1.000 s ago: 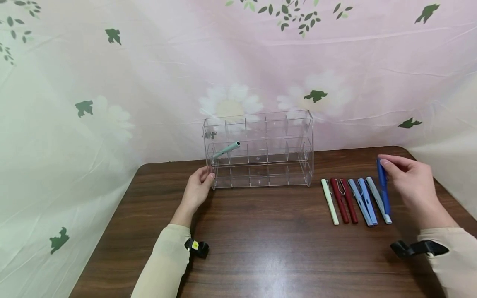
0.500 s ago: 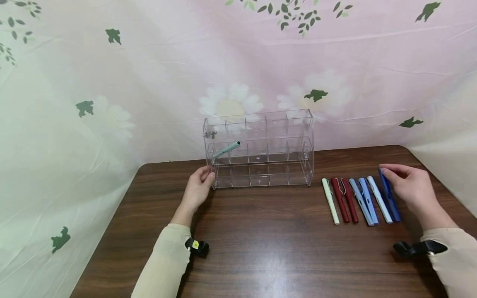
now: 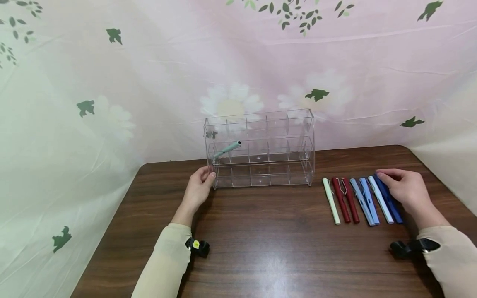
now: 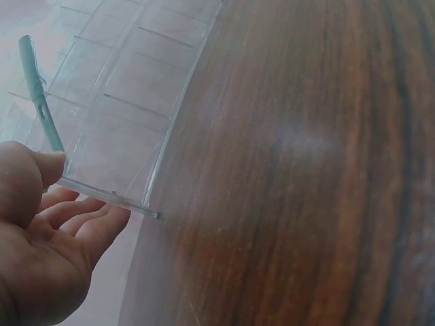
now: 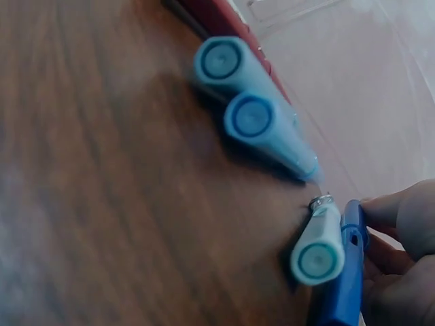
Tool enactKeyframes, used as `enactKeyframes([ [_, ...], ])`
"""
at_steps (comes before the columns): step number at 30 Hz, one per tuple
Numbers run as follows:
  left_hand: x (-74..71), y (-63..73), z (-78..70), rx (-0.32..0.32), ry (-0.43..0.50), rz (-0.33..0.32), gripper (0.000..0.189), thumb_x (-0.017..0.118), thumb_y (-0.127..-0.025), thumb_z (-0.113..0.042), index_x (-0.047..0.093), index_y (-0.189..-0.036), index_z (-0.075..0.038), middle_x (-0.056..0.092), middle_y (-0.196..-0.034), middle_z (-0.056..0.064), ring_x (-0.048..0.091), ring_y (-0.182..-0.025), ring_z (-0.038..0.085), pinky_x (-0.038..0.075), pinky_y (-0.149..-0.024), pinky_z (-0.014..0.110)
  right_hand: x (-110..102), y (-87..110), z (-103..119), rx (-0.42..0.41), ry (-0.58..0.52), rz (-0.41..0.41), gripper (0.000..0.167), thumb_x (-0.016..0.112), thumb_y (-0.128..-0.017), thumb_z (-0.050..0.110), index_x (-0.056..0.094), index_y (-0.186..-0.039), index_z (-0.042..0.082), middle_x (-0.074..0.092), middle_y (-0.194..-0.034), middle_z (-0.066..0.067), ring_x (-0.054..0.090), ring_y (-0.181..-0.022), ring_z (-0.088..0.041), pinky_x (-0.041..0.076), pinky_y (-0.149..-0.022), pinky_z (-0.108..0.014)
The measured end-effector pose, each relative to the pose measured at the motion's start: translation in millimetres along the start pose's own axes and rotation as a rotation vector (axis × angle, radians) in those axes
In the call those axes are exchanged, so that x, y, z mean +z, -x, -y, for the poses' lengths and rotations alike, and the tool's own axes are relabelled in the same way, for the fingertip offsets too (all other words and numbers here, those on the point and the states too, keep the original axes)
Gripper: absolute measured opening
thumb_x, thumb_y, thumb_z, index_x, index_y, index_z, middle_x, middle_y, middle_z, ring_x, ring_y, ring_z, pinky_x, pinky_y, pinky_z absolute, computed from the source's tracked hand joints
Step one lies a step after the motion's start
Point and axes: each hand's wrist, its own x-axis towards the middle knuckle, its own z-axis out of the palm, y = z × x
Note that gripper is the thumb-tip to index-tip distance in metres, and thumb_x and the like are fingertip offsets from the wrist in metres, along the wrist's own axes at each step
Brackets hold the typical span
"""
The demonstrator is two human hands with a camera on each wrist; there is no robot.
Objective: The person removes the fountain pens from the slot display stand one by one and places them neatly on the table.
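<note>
A clear tiered pen rack (image 3: 259,157) stands at the back of the table. My left hand (image 3: 199,186) grips its left side, thumb in front and fingers behind. One mint-green pen (image 3: 227,150) leans in the rack's left end. At the right, my right hand (image 3: 409,190) pinches the upper end of a dark blue pen (image 5: 344,288), which lies on the table close beside a pale blue pen (image 3: 381,200). Leftward in the same row come two mid-blue pens (image 3: 369,201), two dark red pens (image 3: 340,201) and a pale green pen (image 3: 331,201).
The brown wooden table (image 3: 261,248) has its back edge against a flowered cloth backdrop (image 3: 167,74). Cloth also hangs along the left and right sides. Each wrist carries a black strap with a camera (image 3: 197,247).
My right hand has lowered the dark blue pen from above the pale blue one to the row's right end, then shifted slightly left with it. The left hand stays on the rack.
</note>
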Motion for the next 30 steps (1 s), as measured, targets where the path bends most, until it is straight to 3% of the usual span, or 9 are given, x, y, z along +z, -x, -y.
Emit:
enactKeyframes([
  [8,-0.6,0.2,0.1,-0.005,-0.005,-0.004,0.047,0.056,-0.114,-0.017,0.051,-0.155,0.004,0.060,-0.152,0.029,0.060,-0.143,0.041,0.051,-0.120,0.054,3,0.4,-2,0.008,0.022,0.000,0.048,0.051,-0.115,0.029,0.064,-0.137,-0.011,0.055,-0.144,-0.044,0.053,-0.127,-0.057,0.046,-0.091,-0.064],
  [12,-0.5,0.3,0.7,-0.004,-0.009,-0.006,0.047,0.056,-0.114,-0.017,0.051,-0.155,0.004,0.060,-0.152,0.029,0.060,-0.143,0.041,0.051,-0.119,0.054,3,-0.2,-1,-0.002,0.028,-0.002,0.046,0.050,-0.115,0.026,0.064,-0.136,-0.012,0.055,-0.143,-0.045,0.051,-0.129,-0.060,0.044,-0.097,-0.071],
  [16,-0.3,-0.1,1.1,-0.003,-0.009,-0.004,0.046,0.056,-0.114,-0.017,0.051,-0.155,0.005,0.061,-0.152,0.029,0.060,-0.142,0.041,0.051,-0.119,0.054,1,0.9,-1,0.009,0.033,0.004,0.046,0.049,-0.115,0.025,0.064,-0.135,-0.013,0.054,-0.143,-0.045,0.050,-0.129,-0.060,0.044,-0.097,-0.071],
  [19,-0.3,-0.8,0.9,-0.003,-0.008,-0.002,0.046,0.056,-0.114,-0.017,0.051,-0.155,0.005,0.061,-0.152,0.029,0.060,-0.142,0.041,0.050,-0.120,0.054,-1,2.5,-1,0.024,0.032,0.002,0.049,0.048,-0.115,0.029,0.063,-0.137,-0.013,0.054,-0.144,-0.045,0.052,-0.126,-0.058,0.049,-0.086,-0.056],
  [21,-0.3,-1.3,0.8,-0.004,-0.009,0.000,0.047,0.056,-0.114,-0.018,0.051,-0.155,0.004,0.061,-0.152,0.029,0.060,-0.143,0.041,0.050,-0.120,0.054,-3,4.2,1,0.034,0.020,-0.006,0.053,0.048,-0.115,0.033,0.063,-0.139,-0.012,0.055,-0.144,-0.044,0.054,-0.123,-0.055,0.049,-0.077,-0.040],
  [23,-0.2,-1.7,0.9,-0.004,-0.010,0.002,0.047,0.056,-0.114,-0.018,0.051,-0.155,0.004,0.061,-0.152,0.028,0.060,-0.143,0.040,0.050,-0.120,0.054,-6,5.6,4,0.037,0.003,-0.025,0.055,0.049,-0.115,0.036,0.063,-0.140,-0.010,0.058,-0.143,-0.042,0.060,-0.114,-0.044,0.044,-0.070,-0.026],
  [25,-0.1,-1.7,1.0,-0.005,-0.014,0.001,0.047,0.056,-0.114,-0.018,0.051,-0.155,0.004,0.061,-0.152,0.028,0.060,-0.143,0.040,0.050,-0.120,0.054,-9,7.1,9,0.027,-0.019,-0.044,0.056,0.050,-0.114,0.039,0.064,-0.140,-0.008,0.060,-0.143,-0.040,0.063,-0.104,-0.022,0.044,-0.065,-0.019],
  [28,-0.1,-1.3,0.9,-0.003,-0.019,-0.001,0.047,0.056,-0.114,-0.018,0.050,-0.155,0.004,0.060,-0.152,0.029,0.059,-0.144,0.040,0.051,-0.120,0.054,-11,9.1,21,-0.003,-0.037,-0.075,0.057,0.051,-0.113,0.043,0.067,-0.140,-0.005,0.066,-0.139,-0.034,0.052,-0.087,0.008,0.046,-0.061,-0.014],
  [30,0.0,-0.9,0.8,0.000,-0.025,-0.002,0.047,0.055,-0.114,-0.017,0.050,-0.155,0.005,0.060,-0.153,0.030,0.058,-0.145,0.041,0.051,-0.120,0.055,-10,11.1,30,-0.020,-0.075,-0.068,0.058,0.051,-0.113,0.044,0.066,-0.142,-0.004,0.069,-0.137,-0.030,0.047,-0.083,0.019,0.047,-0.061,-0.011],
])
